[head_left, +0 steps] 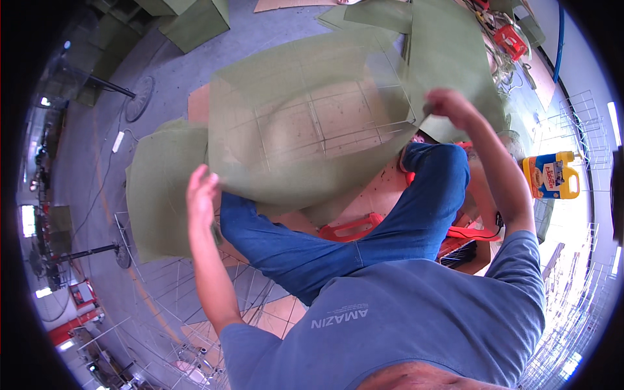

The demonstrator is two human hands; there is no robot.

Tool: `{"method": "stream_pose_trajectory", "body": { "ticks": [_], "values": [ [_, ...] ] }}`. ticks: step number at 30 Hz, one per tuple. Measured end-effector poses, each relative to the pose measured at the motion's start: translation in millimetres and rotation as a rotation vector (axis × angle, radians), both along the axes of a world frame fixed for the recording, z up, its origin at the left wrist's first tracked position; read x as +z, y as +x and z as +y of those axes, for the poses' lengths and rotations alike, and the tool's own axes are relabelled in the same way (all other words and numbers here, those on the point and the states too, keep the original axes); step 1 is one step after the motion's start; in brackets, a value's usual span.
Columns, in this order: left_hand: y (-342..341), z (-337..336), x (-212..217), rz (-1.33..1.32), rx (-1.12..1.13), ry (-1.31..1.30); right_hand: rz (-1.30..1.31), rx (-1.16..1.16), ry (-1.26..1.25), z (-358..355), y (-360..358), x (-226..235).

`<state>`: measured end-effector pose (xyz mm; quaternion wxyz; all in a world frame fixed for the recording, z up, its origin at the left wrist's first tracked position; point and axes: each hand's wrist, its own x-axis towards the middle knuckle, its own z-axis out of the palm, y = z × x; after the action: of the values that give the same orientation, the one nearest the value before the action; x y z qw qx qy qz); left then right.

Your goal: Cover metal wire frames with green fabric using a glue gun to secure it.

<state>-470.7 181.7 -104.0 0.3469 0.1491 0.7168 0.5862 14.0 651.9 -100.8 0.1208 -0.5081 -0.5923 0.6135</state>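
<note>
The right grip is curled and blurred, beside the far right corner of a wire grid; what it grasps, I cannot tell. The left grip is at the left edge of a bowed green sheet; whether it grasps that edge, I cannot tell. The sheet spans between both grips, the grid showing through. Left of the left grip lie more green sheets; right of the right grip stands a yellow jug.

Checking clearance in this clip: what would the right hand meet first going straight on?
Probably the curved green sheet to the left of the right hand, though depth is unclear.
</note>
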Motion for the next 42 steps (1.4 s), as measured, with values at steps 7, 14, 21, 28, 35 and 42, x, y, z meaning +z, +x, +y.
{"method": "stream_pose_trajectory", "body": {
  "ticks": [7, 14, 21, 28, 35, 42],
  "values": [
    [7, -69, 32, -0.088, 0.005, 0.334, 0.145, -0.140, -0.072, -91, 1, 115],
    [43, -78, 186, 0.067, -0.140, 0.727, 0.802, 0.051, 0.234, -93, 69, 188],
    [71, -160, 247, 0.291, -0.190, 0.829, 0.689, 0.062, 0.413, -152, 159, 233],
    [118, -190, 221, 0.319, -0.435, -0.366, -0.393, 0.590, 0.296, -224, 125, 234],
    [210, -123, 152, 0.922, -1.046, -0.748, -0.425, 1.048, 0.944, -282, 60, 178],
    [223, -149, 28, 1.283, -1.152, -0.529, -0.386, 1.332, 1.217, -277, 67, 55]
  ]
}}
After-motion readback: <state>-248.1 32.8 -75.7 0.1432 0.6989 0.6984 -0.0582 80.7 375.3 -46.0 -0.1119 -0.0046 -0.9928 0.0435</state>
